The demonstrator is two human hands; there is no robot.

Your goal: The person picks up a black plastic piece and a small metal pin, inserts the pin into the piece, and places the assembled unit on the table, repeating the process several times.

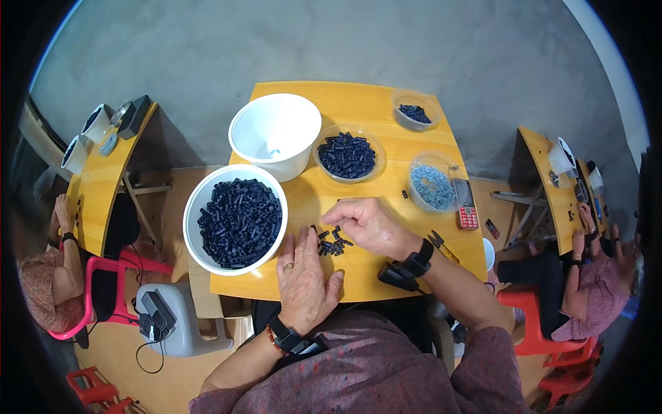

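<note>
My left hand lies on the yellow table with its fingers stretched out, beside a white tub full of short dark tubular pieces. Over a small pile of the same dark pieces, my right hand is bent with its fingers curled together. What its fingertips hold, if anything, is hidden. Past the hands, a clear round bowl holds more dark pieces. One loose dark piece lies to the right of my right hand.
A second white tub stands behind the full one. To the right are a bowl of small pale-blue parts, a bowl of dark pieces, a red-and-black keypad phone and yellow-handled snips. Other people work at tables on both sides.
</note>
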